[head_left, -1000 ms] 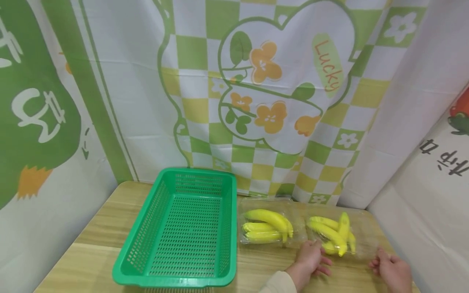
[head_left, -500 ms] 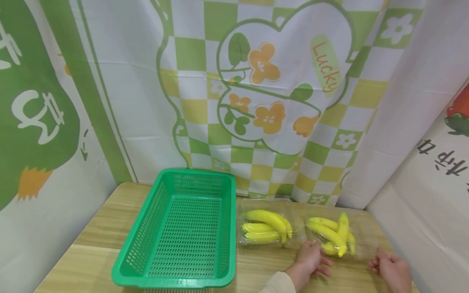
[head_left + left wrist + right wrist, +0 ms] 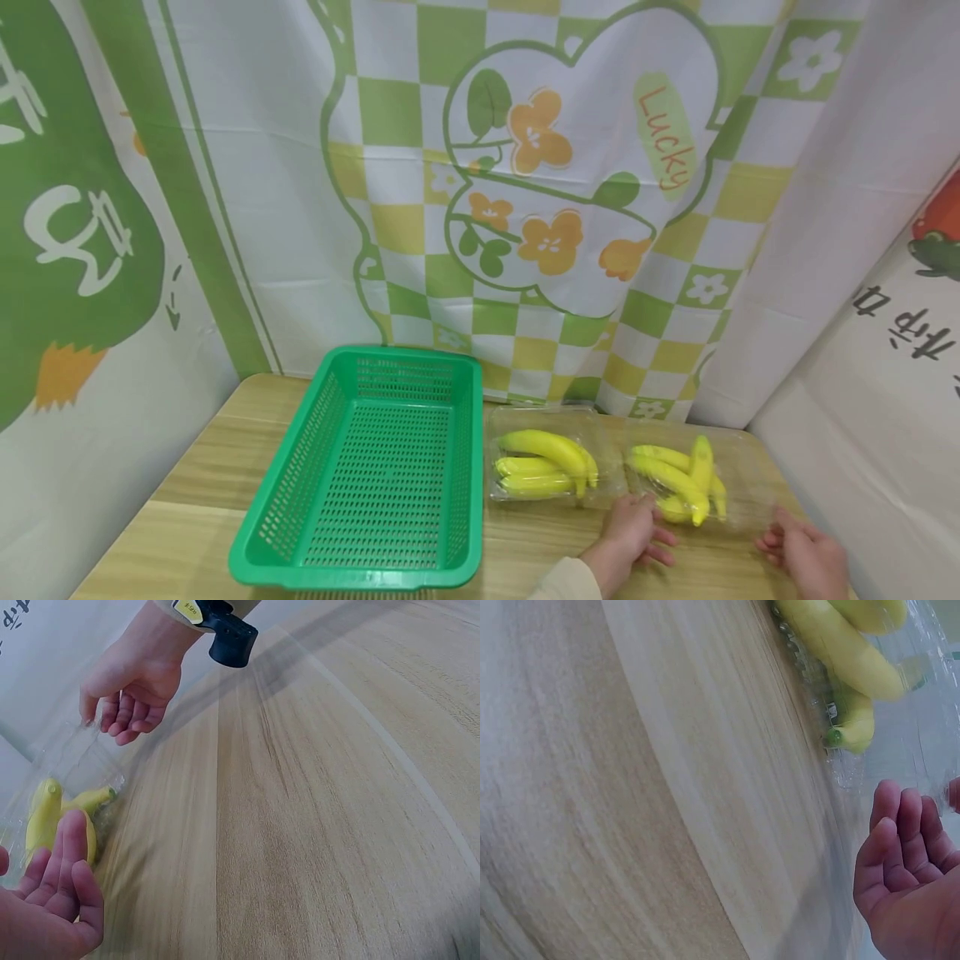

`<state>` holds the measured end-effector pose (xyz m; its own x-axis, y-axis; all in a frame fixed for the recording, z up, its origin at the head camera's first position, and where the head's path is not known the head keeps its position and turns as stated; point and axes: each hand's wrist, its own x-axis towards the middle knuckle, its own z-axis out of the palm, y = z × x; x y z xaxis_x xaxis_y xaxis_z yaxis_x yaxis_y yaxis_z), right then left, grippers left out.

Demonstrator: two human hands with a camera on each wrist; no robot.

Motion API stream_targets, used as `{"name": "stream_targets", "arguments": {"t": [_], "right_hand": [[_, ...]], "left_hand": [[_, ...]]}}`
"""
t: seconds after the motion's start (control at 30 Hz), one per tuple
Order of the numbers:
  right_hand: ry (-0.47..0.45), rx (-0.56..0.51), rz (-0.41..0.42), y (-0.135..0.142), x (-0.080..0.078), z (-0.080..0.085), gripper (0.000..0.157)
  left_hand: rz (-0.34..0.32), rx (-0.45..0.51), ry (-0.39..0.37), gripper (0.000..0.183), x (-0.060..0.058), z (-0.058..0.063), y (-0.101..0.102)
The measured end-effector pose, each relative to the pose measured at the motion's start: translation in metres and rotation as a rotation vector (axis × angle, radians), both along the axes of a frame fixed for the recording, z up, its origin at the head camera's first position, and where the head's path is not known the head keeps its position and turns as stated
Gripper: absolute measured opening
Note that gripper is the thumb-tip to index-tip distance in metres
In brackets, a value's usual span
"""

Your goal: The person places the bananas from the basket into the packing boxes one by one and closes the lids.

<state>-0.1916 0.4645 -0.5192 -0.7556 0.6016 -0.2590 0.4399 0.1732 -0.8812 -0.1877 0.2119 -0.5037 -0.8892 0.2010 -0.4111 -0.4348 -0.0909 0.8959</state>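
Observation:
Two clear plastic clamshell boxes with bananas are on the wooden table. My left hand (image 3: 630, 532) pinches the near left corner of the right-hand clamshell box (image 3: 742, 492) between thumb and forefinger, its other fingers spread loosely. At the near right corner, my right hand (image 3: 806, 550) pinches the same box; the left wrist view shows this thumb and forefinger at the plastic edge. Inside lie several yellow bananas (image 3: 672, 477), one across the others. The second clamshell box (image 3: 611, 425), left of it, also contains several bananas (image 3: 551, 450).
A large green perforated basket (image 3: 468, 467) stands left of the boxes on the wooden table (image 3: 187, 475). Behind hangs a green and white checked curtain (image 3: 397, 108), close to the basket and boxes. A pale cloth wall (image 3: 877, 425) rises beyond the table's right edge.
Both hands stay at the right-hand clamshell box's near corners. The right hand shifts very slightly to the right; the boxes, bananas and basket stay in place.

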Motion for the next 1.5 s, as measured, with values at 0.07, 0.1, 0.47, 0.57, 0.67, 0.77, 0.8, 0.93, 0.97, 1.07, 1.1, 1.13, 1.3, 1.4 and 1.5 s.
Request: {"name": "stream_targets", "arguments": {"t": [0.07,0.1,0.47,0.57,0.67,0.77,0.8,0.93,0.97,1.07,1.1,1.13,1.3,1.4,1.5], "right_hand": [[-0.005,0.003,-0.001,0.001,0.000,0.000,0.049],[-0.006,0.003,0.000,0.001,0.001,0.001,0.050],[-0.047,-0.125,0.074,0.000,0.004,0.003,0.052],[-0.061,-0.205,0.134,0.002,0.004,0.004,0.053],[-0.058,-0.275,0.189,0.005,0.004,0.003,0.052],[-0.045,-0.260,0.197,0.005,0.003,0.000,0.049],[-0.039,-0.236,0.191,0.004,0.002,-0.001,0.048],[-0.014,-0.122,0.164,0.003,0.001,-0.007,0.046],[-0.010,-0.104,0.157,0.003,0.000,-0.009,0.047],[-0.003,-0.079,0.150,0.004,-0.001,-0.012,0.047],[-0.001,-0.077,0.151,0.004,-0.001,-0.012,0.047],[-0.004,-0.077,0.149,0.004,-0.001,-0.012,0.046],[-0.002,-0.116,0.129,0.004,0.000,-0.010,0.045],[-0.003,-0.133,0.089,0.003,0.001,-0.008,0.045],[-0.004,-0.133,0.065,0.001,0.002,-0.006,0.046]], "left_hand": [[-0.001,0.000,0.000,0.029,0.000,0.000,0.000],[-0.001,0.000,0.002,0.029,0.000,0.000,0.001],[0.035,0.039,0.008,0.027,0.000,-0.002,0.008],[0.046,0.040,0.008,0.026,0.000,-0.003,0.011],[0.058,0.044,0.008,0.026,-0.001,-0.003,0.013],[0.077,0.054,0.003,0.027,-0.001,-0.004,0.014],[0.084,0.058,0.002,0.028,-0.002,-0.004,0.015],[0.106,0.070,-0.006,0.026,-0.003,-0.005,0.017],[0.110,0.076,-0.009,0.026,-0.004,-0.005,0.018],[0.116,0.084,-0.016,0.025,-0.004,-0.004,0.018],[0.116,0.082,-0.016,0.025,-0.004,-0.004,0.018],[0.116,0.081,-0.016,0.026,-0.003,-0.003,0.017],[0.097,0.059,-0.008,0.028,-0.001,0.000,0.013],[0.083,0.057,-0.011,0.026,-0.001,0.001,0.010],[0.080,0.052,-0.015,0.021,-0.001,0.001,0.009]]}}
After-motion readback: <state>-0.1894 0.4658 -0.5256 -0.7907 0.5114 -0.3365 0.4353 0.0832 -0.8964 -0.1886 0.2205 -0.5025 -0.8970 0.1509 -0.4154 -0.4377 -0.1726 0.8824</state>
